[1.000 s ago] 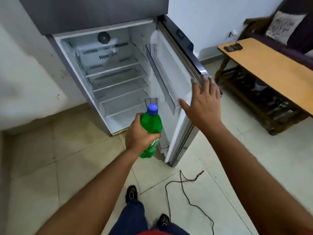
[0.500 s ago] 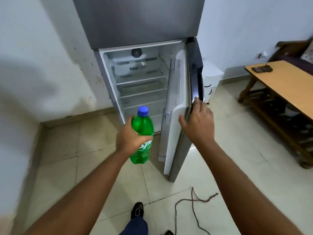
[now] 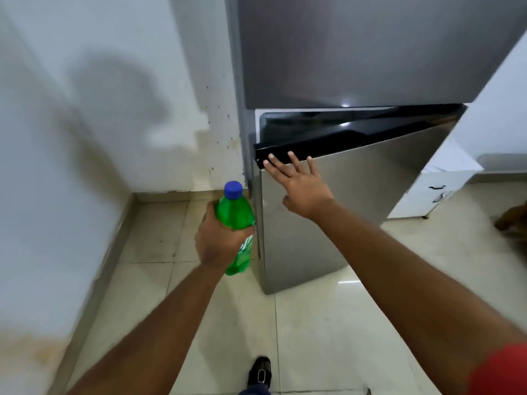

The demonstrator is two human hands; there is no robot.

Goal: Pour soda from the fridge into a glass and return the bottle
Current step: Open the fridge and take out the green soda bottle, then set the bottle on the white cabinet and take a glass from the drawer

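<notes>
Fridge door nearly shut; a narrow gap is seen along its top edge, under the dark trim strip.

Right hand is laid flat and open on the door front, fingers spread just below that strip, nothing gripped.

Soda bottle is held upright, just left of the door's free edge, blue cap on. Left hand is wrapped around the bottle's middle.

Step in hand, as judged: the door is being pushed closed. Best done with the palm kept flat and pressure applied near the free edge until the seal is seated all round. The bottle is best kept clear of the closing edge, upright and unshaken, so fizz is not stirred up before pouring. No glass is seen near the door.
</notes>
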